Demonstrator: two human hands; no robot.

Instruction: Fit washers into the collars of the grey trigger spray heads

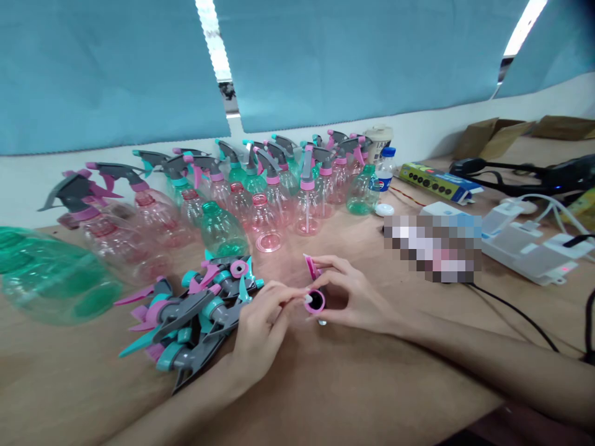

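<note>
My right hand (356,294) grips a trigger spray head with a pink collar (320,310), its dark opening turned toward me and its pink trigger (310,266) pointing up and away. At the left edge of that opening, the fingertips of my left hand (264,322) pinch a small white piece (307,298); its exact kind is too small to make out. To the left of my left hand lies a heap of loose spray heads (199,322) in grey, pink and teal. Clear pink bottles (267,232) and a green bottle (223,232) without heads stand just beyond.
Rows of bottles with spray heads (307,192) line the back by the wall. A large green bottle (51,279) lies at the left. On the right are a Pepsi bottle (385,170), a white power strip (525,241), a yellow-blue box (439,183), cables and cardboard boxes (488,139).
</note>
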